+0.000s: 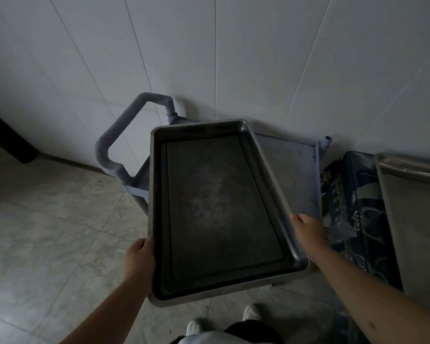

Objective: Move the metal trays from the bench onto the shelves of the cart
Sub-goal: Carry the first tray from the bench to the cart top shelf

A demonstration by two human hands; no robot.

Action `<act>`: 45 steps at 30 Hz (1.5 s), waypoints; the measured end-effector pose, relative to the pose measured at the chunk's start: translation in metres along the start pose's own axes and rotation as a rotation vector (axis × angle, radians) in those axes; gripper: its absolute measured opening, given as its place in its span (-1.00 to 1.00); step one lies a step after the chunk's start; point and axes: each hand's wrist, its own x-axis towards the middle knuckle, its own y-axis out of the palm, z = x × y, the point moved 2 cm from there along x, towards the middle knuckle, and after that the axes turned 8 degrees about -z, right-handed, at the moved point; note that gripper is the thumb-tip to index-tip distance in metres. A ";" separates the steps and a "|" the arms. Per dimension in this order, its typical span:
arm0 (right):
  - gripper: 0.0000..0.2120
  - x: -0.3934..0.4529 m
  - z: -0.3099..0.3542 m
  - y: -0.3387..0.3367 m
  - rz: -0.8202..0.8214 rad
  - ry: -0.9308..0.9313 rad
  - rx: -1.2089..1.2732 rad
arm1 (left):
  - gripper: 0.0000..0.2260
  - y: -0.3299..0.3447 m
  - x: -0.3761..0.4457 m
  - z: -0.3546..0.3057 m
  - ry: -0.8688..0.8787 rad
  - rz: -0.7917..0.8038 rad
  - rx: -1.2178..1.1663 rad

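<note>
A dark, empty rectangular metal tray (216, 209) hangs in the air in front of me, held level over the blue-grey cart (296, 175). My left hand (139, 259) grips the tray's left long edge near the front corner. My right hand (308, 229) grips its right long edge. The tray covers most of the cart's top shelf; only the shelf's right part and the curved cart handle (117, 142) at the left show. The cart's lower shelves are hidden.
The cart stands against a white panelled wall (209, 58). At the right is the corner of a steel bench (412, 194), with a blue patterned bundle (358, 207) between it and the cart. Pale tiled floor (47, 232) spreads to the left. My shoes (251, 312) are below.
</note>
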 end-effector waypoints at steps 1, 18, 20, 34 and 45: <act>-0.56 0.005 0.003 0.000 0.011 -0.010 -0.014 | -0.77 0.003 0.000 -0.001 -0.008 -0.002 -0.005; -0.68 0.089 0.010 0.000 0.167 -0.056 0.065 | -0.82 0.035 0.007 0.005 -0.288 0.112 -0.290; -0.68 0.078 0.013 -0.009 0.102 -0.087 -0.021 | -0.81 0.031 0.015 0.005 -0.302 0.184 -0.271; -0.93 -0.106 0.009 0.026 -0.121 0.539 0.671 | -0.89 0.047 0.110 -0.025 -0.104 0.245 -0.202; -0.95 -0.031 0.003 -0.002 -0.151 0.563 0.715 | -0.87 0.061 0.061 -0.032 -0.241 0.384 -0.393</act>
